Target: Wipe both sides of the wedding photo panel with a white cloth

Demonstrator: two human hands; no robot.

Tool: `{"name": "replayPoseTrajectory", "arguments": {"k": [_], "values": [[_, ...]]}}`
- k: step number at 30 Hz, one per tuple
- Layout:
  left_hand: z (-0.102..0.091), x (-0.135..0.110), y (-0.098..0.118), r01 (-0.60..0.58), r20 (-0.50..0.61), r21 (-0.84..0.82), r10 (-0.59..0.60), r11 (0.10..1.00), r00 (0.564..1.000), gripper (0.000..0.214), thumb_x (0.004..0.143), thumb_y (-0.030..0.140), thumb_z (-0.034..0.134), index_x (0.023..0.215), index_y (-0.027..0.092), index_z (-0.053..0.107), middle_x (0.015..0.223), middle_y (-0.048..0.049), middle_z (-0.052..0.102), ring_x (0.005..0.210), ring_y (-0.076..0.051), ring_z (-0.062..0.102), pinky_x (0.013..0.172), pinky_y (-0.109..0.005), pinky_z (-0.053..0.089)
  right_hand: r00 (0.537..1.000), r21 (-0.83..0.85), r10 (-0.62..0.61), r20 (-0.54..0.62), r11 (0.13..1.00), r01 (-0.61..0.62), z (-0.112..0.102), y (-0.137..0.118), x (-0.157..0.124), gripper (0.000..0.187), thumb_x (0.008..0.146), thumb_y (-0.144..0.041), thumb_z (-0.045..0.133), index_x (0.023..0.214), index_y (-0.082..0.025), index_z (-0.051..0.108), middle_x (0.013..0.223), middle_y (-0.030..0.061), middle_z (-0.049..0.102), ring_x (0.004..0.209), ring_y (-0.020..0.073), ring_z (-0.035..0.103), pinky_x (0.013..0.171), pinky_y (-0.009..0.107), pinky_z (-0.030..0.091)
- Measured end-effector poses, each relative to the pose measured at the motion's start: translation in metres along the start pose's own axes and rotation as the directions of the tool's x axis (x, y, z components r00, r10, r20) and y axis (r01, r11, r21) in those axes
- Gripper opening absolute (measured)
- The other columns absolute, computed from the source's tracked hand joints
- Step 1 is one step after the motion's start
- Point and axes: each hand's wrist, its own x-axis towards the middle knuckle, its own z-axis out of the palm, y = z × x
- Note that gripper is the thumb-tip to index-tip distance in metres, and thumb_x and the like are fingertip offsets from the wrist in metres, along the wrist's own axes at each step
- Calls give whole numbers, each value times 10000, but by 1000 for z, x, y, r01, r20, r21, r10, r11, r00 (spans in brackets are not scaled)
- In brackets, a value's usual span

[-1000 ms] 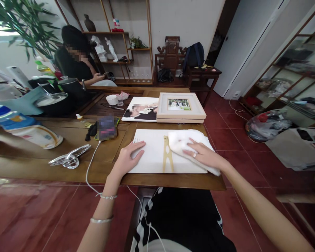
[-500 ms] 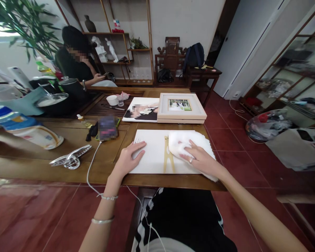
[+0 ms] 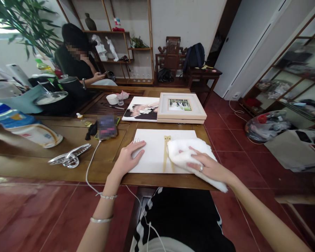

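Note:
A white flat board with a slim tan figure printed on it lies at the near edge of the wooden table. My left hand rests flat on the board's left part, fingers stretched out. My right hand presses a white cloth onto the board's right part, fingers spread over the cloth. The cloth hangs past the table's near right corner.
Behind the board lie a framed photo and an unframed print. A phone with a white cable, a metal object and a lying bottle are to the left. Another person sits at the far left.
My right hand has slid the cloth toward me and to the right, uncovering the top of the tan figure. My left hand has stayed in place.

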Motion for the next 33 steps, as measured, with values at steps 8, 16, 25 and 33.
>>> {"name": "replayPoseTrajectory", "arguments": {"k": [8, 16, 25, 33], "values": [[0, 0, 0, 1, 6, 5, -1, 1000, 1000, 315, 874, 282, 574, 1161, 197, 673, 1199, -75, 680, 1150, -248, 618, 1120, -469, 357, 942, 24, -35, -333, 999, 45, 2, 7, 78, 469, 947, -548, 366, 1115, -215, 650, 1318, 52, 597, 1391, 313, 316, 1129, 495, 249], [1, -1, -2, 1, 9, -2, -1, 1000, 1000, 317, 878, 291, 573, 1165, 196, 669, 1200, -68, 680, 1148, -243, 619, 1125, -467, 352, 925, -234, -316, -210, 935, 266, 23, -8, 91, 297, 975, -329, 406, 1074, -173, 637, 1331, 133, 576, 1398, 273, 313, 1153, 571, 126], [1, 0, -3, -13, 7, 2, 13, 1000, 1000, 325, 881, 292, 565, 1176, 197, 665, 1202, -70, 679, 1144, -247, 621, 1120, -472, 355, 887, -312, -462, -11, 844, 436, 57, -40, 19, 160, 856, -140, 511, 916, -182, 652, 1486, 93, 413, 1446, 270, 175, 1142, 629, 60], [0, 0, -2, -13, 9, 6, 13, 1000, 1000, 328, 878, 288, 567, 1174, 188, 666, 1202, -74, 679, 1146, -250, 620, 1118, -472, 358, 860, -214, -509, 41, 836, 505, 50, -43, 22, 185, 930, -243, 498, 992, -178, 659, 1416, 106, 504, 1415, 233, 278, 1179, 538, 75]]}}
